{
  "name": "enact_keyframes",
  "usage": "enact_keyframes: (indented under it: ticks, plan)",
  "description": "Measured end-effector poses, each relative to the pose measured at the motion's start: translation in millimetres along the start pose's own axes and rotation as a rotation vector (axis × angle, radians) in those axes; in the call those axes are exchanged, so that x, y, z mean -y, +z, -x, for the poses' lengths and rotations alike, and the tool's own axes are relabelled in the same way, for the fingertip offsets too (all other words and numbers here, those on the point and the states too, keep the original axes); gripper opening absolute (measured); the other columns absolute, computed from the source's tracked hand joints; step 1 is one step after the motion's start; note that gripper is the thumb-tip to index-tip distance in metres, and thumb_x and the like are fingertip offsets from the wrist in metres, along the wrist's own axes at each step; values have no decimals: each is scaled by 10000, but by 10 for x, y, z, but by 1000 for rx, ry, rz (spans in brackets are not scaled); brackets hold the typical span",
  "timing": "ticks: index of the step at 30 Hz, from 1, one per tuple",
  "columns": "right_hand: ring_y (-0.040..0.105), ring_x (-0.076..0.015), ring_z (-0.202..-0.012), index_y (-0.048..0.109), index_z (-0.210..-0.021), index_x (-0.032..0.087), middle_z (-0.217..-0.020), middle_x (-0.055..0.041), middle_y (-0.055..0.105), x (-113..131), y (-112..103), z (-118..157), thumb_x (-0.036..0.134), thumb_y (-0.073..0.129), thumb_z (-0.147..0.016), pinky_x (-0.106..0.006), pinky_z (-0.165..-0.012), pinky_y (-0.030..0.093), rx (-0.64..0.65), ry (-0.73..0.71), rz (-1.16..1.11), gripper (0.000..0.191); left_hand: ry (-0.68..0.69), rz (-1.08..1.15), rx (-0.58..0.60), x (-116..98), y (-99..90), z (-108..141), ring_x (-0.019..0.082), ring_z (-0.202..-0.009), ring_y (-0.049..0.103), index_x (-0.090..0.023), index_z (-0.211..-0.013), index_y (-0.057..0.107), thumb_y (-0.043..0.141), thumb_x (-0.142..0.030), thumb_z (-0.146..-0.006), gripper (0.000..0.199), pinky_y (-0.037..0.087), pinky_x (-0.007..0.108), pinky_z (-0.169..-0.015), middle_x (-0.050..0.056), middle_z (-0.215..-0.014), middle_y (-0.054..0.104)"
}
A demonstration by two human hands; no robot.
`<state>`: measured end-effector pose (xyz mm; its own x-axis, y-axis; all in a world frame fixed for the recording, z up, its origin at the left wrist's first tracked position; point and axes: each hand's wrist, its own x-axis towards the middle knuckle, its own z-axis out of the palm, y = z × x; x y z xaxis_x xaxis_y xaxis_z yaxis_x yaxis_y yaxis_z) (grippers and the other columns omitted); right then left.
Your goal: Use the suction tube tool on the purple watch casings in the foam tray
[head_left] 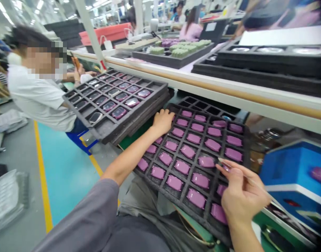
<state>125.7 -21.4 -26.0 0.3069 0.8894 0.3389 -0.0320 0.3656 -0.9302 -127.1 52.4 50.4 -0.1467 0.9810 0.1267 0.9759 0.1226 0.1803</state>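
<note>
A black foam tray (pixel 173 192) with a grid of compartments lies tilted in front of me, and purple rectangular pieces (pixel 188 151) fill many of them. My left hand (pixel 163 121) rests on the tray's far left edge, its fingers bent over the rim and pressed together. Over the tray's right part, my right hand (pixel 240 189) is closed in a pinch. Between its thumb and fingers is a thin, pen-like tool (pixel 257 187), whose tip points toward a purple piece (pixel 207 161). The tip's contact with that piece cannot be made out.
Stacked trays of watch-like parts (pixel 118 92) stand left of my tray. A shelf edge (pixel 202 87) crosses beyond it, carrying trays with green blocks (pixel 186 49). A blue box (pixel 294 175) stands at right. A person in a white shirt (pixel 37 91) sits at left.
</note>
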Motion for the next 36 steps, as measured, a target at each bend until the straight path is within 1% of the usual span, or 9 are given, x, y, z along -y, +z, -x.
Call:
enact_keyframes:
  ticks: [5, 7, 10, 13, 16, 20, 23, 28, 36]
  plan:
    - [756, -240, -715, 773, -878, 219, -854, -60, 743, 14, -5, 26, 562, 768, -880, -587, -897, 698, -54, 21, 44, 343, 146, -12, -115, 32, -688, 1086, 271, -1094, 688, -257, -1181, 748, 538, -295, -1048, 252, 511, 404, -968, 88, -1173, 761]
    - [747, -242, -697, 761, -845, 263, -824, -53, 730, 12, -18, 29, 573, 764, -881, -561, -886, 703, -77, 19, 50, 312, -33, -75, -291, 228, -1043, 1297, 294, -1052, 703, -255, -1117, 775, 537, -330, -1047, 259, 516, 429, -954, 89, -1084, 771]
    - [739, -233, -694, 732, -866, 238, -823, -32, 718, 13, -35, 32, 572, 750, -895, -589, -882, 697, -56, 21, 61, 335, -288, -194, -295, 628, -1408, 1260, 369, -1011, 710, -195, -869, 785, 680, -292, -942, 161, 507, 502, -982, 108, -858, 721]
    - [722, -208, -666, 708, -893, 193, -828, -27, 714, 13, -37, 29, 560, 741, -905, -557, -837, 699, -10, 22, 54, 369, -289, -182, -233, 904, -1561, 1144, 395, -1041, 719, -192, -723, 734, 765, -203, -831, 114, 501, 513, -1044, 83, -754, 672]
    - [725, -202, -651, 700, -903, 181, -803, -25, 715, 4, -26, 26, 547, 735, -914, -490, -763, 704, -28, -16, 28, 367, -244, -153, -321, 848, -1579, 1196, 369, -1087, 726, -204, -834, 772, 696, -196, -889, 95, 499, 529, -1090, 88, -837, 736]
    - [762, -202, -721, 701, -927, 181, -829, -38, 740, -16, -17, 22, 520, 707, -951, -435, -752, 704, -12, -77, 23, 340, 0, 203, -542, 296, -1157, 1203, 320, -1109, 744, -246, -1152, 810, 652, -319, -977, 246, 527, 532, -1081, 72, -1160, 812]
    - [788, -207, -825, 713, -953, 189, -904, -62, 766, -40, -5, -10, 474, 668, -993, -422, -808, 703, 17, -130, 35, 292, 131, 760, -348, -269, -409, 1000, 264, -1036, 780, -225, -1122, 826, 704, -283, -916, 247, 603, 436, -1004, 56, -1127, 832]
    - [800, -236, -1005, 726, -998, 223, -1012, -78, 798, -103, 19, -114, 407, 640, -1021, -449, -919, 688, 61, -165, -23, 204, -16, 1400, 84, -875, 587, 744, 273, -975, 810, -154, -1069, 818, 824, -377, -802, 348, 665, 414, -912, 106, -1069, 841]
    - [793, -236, -1075, 720, -1028, 247, -1051, -68, 793, -125, 20, -156, 375, 648, -1027, -434, -920, 704, 79, -118, -65, 147, -4, 1450, 131, -907, 589, 759, 273, -1028, 813, -162, -1072, 832, 851, -335, -806, 318, 659, 410, -981, 97, -1113, 836]
